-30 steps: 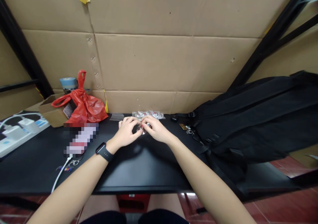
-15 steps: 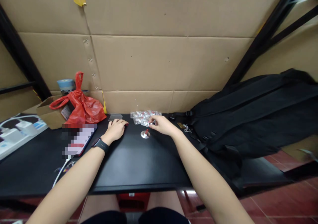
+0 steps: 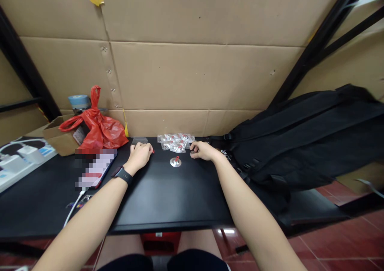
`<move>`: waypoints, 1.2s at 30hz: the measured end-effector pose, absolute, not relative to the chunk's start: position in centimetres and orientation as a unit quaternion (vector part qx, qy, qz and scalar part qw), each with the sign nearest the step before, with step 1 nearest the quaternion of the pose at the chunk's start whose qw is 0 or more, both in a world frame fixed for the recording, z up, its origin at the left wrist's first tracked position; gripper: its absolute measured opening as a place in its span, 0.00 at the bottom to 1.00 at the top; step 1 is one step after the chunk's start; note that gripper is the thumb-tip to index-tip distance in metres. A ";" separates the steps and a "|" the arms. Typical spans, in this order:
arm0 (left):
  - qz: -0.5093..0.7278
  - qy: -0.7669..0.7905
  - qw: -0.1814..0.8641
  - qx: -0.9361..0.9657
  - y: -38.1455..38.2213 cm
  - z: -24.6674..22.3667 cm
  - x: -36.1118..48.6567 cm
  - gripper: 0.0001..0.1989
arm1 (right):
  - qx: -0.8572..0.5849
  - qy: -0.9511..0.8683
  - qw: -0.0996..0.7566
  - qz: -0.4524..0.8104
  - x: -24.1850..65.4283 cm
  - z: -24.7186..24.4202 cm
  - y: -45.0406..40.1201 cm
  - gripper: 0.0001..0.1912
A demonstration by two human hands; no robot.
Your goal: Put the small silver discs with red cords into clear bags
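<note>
My left hand (image 3: 140, 157) rests on the black table, fingers curled closed, with a small red piece (image 3: 153, 151) poking out at the fingertips. In front of its knuckles lies a clear plastic bag (image 3: 140, 140). My right hand (image 3: 205, 151) is low over the table, thumb and fingers pinched round something small and greyish, mostly hidden. Just left of it, against the cardboard wall, is a pile of small clear packets (image 3: 175, 141) with silvery and red contents. Between the hands a shiny metal disc (image 3: 175, 163) with a red piece at its top lies alone.
On the left stand a red plastic bag (image 3: 103, 131), a cardboard box (image 3: 58, 137), a phone (image 3: 100, 169) on a white cable and a white power strip (image 3: 30, 165). A black backpack (image 3: 303, 139) fills the right side. Cardboard (image 3: 186, 79) walls the back.
My right hand has moved right, off the front edge of the packet pile, and one packet there now shows fully. My left hand has barely moved. The disc stays put.
</note>
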State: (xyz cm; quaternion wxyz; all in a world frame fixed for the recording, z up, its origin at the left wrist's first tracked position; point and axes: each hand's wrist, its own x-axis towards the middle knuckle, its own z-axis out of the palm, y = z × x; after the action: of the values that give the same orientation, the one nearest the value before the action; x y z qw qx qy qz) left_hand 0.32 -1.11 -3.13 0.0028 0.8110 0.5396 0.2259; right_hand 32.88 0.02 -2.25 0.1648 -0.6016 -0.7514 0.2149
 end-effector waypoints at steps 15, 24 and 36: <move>0.353 0.489 0.090 0.793 -3.1 -0.4 2.3 0.06 | -0.589 -0.773 0.103 0.214 33.5 -1.0 -0.9 0.17; 0.415 0.444 0.163 0.778 -3.5 -0.4 2.7 0.08 | -0.445 -0.808 0.326 0.208 29.1 0.4 -2.7 0.24; 0.535 0.360 0.441 0.624 -5.0 -0.1 4.5 0.12 | -0.307 -0.751 0.526 0.256 22.6 1.0 -6.3 0.22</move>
State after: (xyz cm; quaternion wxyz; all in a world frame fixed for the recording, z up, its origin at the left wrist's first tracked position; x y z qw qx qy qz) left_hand 4.54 -5.03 -0.09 0.4415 0.6237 0.3598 0.5354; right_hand 22.60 -6.30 0.97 0.5257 -0.3067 -0.7511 0.2559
